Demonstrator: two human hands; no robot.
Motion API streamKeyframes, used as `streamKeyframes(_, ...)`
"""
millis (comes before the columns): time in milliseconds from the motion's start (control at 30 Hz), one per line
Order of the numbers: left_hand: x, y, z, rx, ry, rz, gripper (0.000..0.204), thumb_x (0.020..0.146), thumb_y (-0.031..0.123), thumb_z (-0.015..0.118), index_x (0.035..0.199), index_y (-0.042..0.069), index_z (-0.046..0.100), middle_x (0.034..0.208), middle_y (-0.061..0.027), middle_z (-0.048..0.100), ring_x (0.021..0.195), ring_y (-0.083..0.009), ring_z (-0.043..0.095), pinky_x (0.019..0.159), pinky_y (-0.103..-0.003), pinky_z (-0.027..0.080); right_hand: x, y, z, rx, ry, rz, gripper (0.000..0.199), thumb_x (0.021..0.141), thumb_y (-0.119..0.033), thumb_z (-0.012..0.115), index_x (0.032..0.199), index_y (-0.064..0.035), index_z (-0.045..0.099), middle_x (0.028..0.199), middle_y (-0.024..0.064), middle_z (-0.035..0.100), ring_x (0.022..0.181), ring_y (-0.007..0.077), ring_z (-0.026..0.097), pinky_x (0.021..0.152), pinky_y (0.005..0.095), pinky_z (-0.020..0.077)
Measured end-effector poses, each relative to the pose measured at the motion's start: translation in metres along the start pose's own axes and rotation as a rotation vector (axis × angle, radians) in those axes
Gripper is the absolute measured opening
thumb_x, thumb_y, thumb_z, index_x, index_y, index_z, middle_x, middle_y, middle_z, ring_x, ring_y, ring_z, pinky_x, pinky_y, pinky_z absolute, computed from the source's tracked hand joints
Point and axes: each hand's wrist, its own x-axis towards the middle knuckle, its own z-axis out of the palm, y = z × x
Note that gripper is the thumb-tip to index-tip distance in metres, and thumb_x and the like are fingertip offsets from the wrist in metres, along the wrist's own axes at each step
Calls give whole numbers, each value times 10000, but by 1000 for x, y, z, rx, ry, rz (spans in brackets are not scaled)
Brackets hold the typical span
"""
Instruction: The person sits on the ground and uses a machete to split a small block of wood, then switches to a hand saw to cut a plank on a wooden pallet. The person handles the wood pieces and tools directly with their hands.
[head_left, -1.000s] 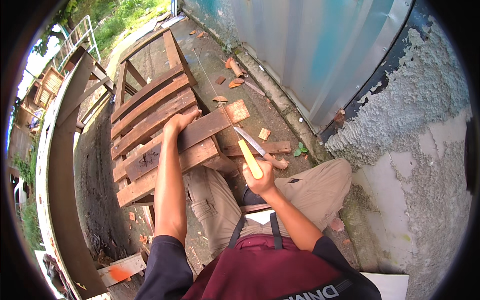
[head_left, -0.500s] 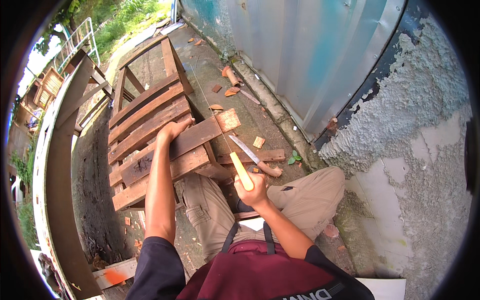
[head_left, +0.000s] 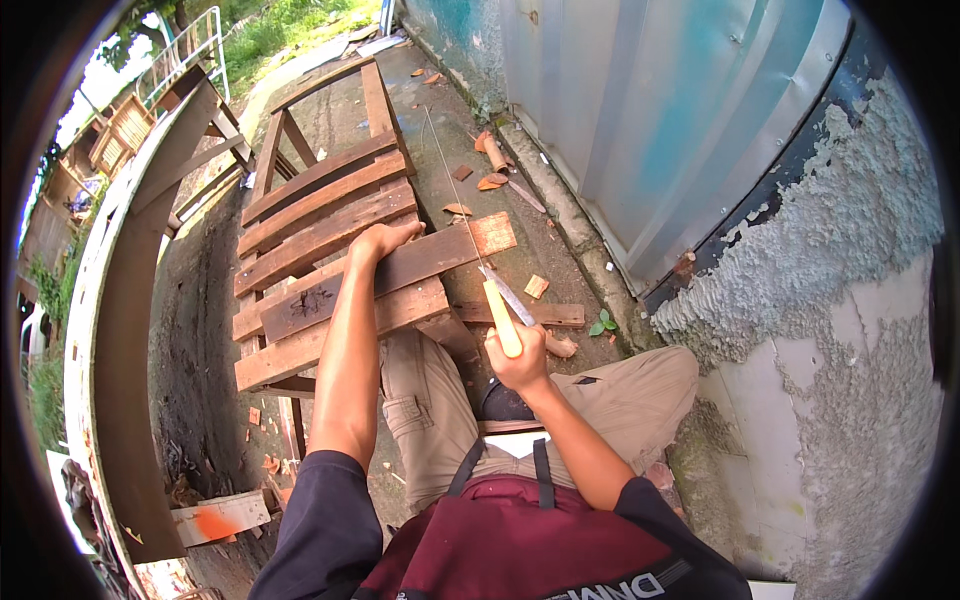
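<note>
My left hand point(head_left: 384, 242) is closed over the far edge of a dark brown wooden board point(head_left: 432, 258), holding it on a slatted wooden frame point(head_left: 340, 212). The board's right end is lighter, raw wood and juts past the frame. In my right hand point(head_left: 520, 362) is a handsaw with a yellow handle point(head_left: 501, 318). Its thin blade point(head_left: 452, 180), seen nearly edge-on, crosses the board near the light end and points away from me. Behind the saw handle, a knife point(head_left: 564, 346) with a wooden handle lies on the ground, partly covered by my right hand.
A small wood offcut point(head_left: 536, 287) and a loose plank point(head_left: 560, 315) lie right of the frame. Beyond are dry leaves point(head_left: 492, 181) and a corrugated metal panel point(head_left: 610, 130). A rough plastered wall point(head_left: 790, 250) rises at right. A long curved-looking timber piece point(head_left: 125, 330) stands at left.
My right hand has pushed the saw forward, bringing its handle closer to the board. My left hand stays on the board. The whole view has shifted slightly.
</note>
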Motion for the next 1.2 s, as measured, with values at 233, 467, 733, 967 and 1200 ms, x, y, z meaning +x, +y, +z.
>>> streamKeyframes(233, 18, -26, 12, 7, 27, -95, 861, 728, 800, 596, 1191, 89, 742, 1292, -241, 659, 1241, -385, 610, 1054, -437, 447, -161, -19, -81, -91, -137, 27, 28, 779, -17, 638, 776, 11, 638, 589, 141, 582, 493, 305, 633, 489, 378, 491)
streamKeyframes(467, 31, -24, 15, 28, 111, -96, 844, 751, 789, 605, 1194, 84, 738, 1288, -238, 662, 1251, -369, 606, 1054, -439, 447, 8, -5, -7, 109, 6, 151, 237, 862, -71, 638, 662, 11, 544, 540, 128, 519, 448, 189, 496, 466, 357, 381)
streamKeyframes(733, 10, -18, 12, 17, 44, -131, 824, 752, 780, 612, 1194, 96, 741, 1315, -237, 645, 1271, -377, 592, 1061, -443, 442, -142, -27, -64, -19, -89, 96, 143, 806, -25, 640, 673, -14, 591, 541, 119, 535, 442, 278, 586, 460, 369, 456)
streamKeyframes(967, 15, -10, 8, 22, 85, -110, 834, 757, 767, 614, 1207, 74, 730, 1327, -236, 639, 1296, -357, 578, 1075, -430, 433, -38, -27, -34, 133, -46, 262, 207, 879, -51, 630, 690, 10, 572, 534, 105, 532, 464, 167, 537, 466, 348, 396)
streamKeyframes(1200, 7, -14, 10, 14, 80, -79, 823, 737, 773, 622, 1160, 79, 755, 1271, -237, 671, 1216, -387, 628, 1033, -441, 463, -55, -14, -19, 27, -44, 85, 131, 823, -51, 662, 713, 1, 615, 551, 133, 570, 460, 267, 606, 466, 362, 451)
